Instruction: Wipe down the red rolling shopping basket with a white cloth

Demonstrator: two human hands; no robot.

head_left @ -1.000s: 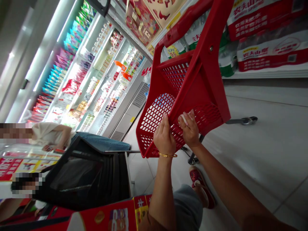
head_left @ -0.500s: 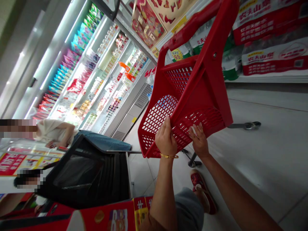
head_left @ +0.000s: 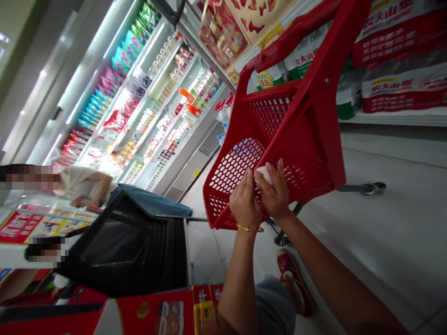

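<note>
Smooth floor tiles [head_left: 391, 232] — right hand [head_left: 276, 195], grip curled about a white lump [head_left: 263, 174]; left hand [head_left: 245, 204], grip unclear.

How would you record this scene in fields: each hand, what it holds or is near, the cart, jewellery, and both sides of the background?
Left hand: in front of the cart; contact unclear
Right hand: beside it, curled round a small white object
Cart: red, with holed panels
Bracelet: gold-coloured, left wrist
Picture right: red-labelled bottle packs
Picture left: lit display case
</note>
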